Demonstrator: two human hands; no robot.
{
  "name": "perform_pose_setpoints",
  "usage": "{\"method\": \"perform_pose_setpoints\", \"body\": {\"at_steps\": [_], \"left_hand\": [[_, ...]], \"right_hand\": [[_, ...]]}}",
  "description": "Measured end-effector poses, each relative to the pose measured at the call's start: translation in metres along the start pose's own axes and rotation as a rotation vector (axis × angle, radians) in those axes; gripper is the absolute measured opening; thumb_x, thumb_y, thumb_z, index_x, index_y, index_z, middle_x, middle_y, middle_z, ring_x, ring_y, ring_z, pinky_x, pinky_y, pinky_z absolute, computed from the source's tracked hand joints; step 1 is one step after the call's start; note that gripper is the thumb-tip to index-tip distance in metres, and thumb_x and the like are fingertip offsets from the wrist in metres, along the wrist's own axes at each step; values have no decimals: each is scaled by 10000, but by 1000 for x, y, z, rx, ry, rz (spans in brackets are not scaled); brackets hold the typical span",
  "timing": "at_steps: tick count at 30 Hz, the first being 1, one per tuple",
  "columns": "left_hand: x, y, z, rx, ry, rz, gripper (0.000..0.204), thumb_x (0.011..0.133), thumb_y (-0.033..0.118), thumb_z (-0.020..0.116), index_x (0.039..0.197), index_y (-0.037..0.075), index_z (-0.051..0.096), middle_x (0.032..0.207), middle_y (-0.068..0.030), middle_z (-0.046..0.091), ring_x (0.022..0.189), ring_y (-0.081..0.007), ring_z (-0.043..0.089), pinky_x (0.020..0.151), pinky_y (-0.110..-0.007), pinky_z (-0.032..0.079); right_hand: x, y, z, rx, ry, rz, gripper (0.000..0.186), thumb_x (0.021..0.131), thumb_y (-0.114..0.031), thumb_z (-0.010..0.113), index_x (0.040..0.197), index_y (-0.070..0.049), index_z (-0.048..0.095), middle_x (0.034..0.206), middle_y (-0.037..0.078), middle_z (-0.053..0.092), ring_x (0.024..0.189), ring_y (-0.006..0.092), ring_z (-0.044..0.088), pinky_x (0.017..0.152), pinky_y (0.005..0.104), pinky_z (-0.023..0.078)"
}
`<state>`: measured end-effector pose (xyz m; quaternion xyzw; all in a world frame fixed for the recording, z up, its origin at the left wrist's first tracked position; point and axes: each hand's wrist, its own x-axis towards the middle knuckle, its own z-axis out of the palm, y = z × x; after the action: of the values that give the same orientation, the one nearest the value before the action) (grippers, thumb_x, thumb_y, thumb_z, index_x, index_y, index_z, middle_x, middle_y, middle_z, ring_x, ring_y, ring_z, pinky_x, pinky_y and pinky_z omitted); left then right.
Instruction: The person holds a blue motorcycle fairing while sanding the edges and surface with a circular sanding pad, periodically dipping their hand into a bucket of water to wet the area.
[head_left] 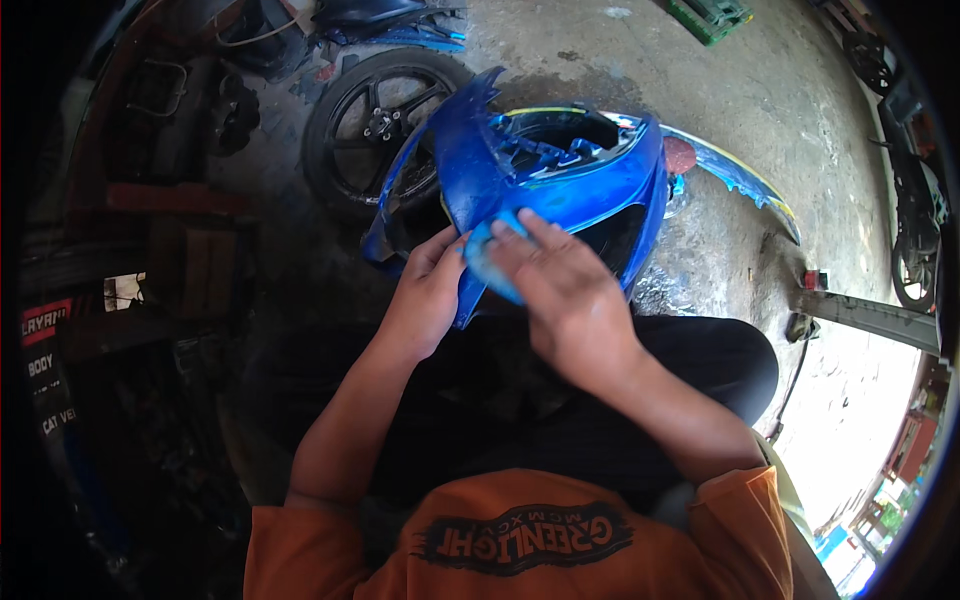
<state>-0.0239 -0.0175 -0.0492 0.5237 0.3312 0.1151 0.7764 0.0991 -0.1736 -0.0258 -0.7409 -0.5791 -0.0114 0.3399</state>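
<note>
A glossy blue motorcycle fairing panel [585, 195] with cut-out openings stands in front of my crossed legs. My left hand [428, 285] grips its lower near edge, thumb up and fingers wrapped behind. Against the panel my right hand [565, 290] presses a light-blue sponge or cloth pad [490, 262], fingers bent over it. The right hand is slightly smeared by motion. The pad lies just beside the left thumb. Whether it is sponge or folded cloth I cannot tell.
A black spoked wheel with tyre [385, 125] lies behind the panel on the left. Another blue curved panel piece [735, 175] rests on the concrete floor [570, 50] to the right. A green crate [708, 18] is at the far edge; dark parts crowd the left.
</note>
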Motion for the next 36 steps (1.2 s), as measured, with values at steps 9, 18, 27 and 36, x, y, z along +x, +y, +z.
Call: {"method": "perform_pose_setpoints", "body": {"at_steps": [9,18,27,36], "left_hand": [[1,9,-5,52,-94,-111,444,1111,320,546,1357,-42,624,1099,-145,745,853,-176,692,830,-316,571],[-1,11,-4,58,-121,-100,436,1117,266,470,1396,-42,603,1141,-162,742,893,-182,697,857,-329,574],[-1,7,-8,78,-177,-90,442,1087,269,474,1387,-30,599,1218,-130,718,970,-190,720,902,-338,592],[0,4,-10,34,-150,-95,425,1067,229,471,1377,-31,601,1200,-130,719,987,-196,726,881,-333,606]], "right_hand": [[3,21,1,-131,66,43,467,842,53,603,1297,4,696,1286,247,721,1255,455,670,1097,523,518],[1,43,-4,-175,95,180,440,869,66,570,1270,-36,718,1178,252,748,1158,451,714,1017,516,560],[7,26,-12,-276,-12,83,595,775,66,636,1325,-136,738,1496,86,659,1449,397,542,1153,586,438],[9,11,-12,-263,-28,-25,465,803,-104,725,1250,-222,780,1449,57,671,1440,368,523,1156,644,379]]}}
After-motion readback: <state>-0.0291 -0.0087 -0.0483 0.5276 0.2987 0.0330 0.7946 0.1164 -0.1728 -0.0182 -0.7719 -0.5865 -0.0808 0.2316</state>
